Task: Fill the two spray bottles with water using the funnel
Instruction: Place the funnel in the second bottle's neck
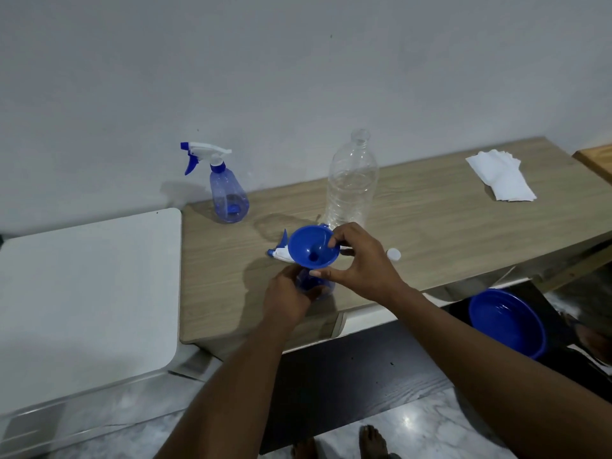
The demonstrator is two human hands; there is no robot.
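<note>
Funnel [313, 251] (empty) atop the spray bottle [318, 287] left hand [287, 297] grips.

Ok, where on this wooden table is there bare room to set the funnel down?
The widest bare wood lies between the clear bottle and the white napkins. A smaller patch is at the left end of the table, in front of the assembled spray bottle. Around the funnel it is crowded: the loose spray head and the white cap sit close.
</note>
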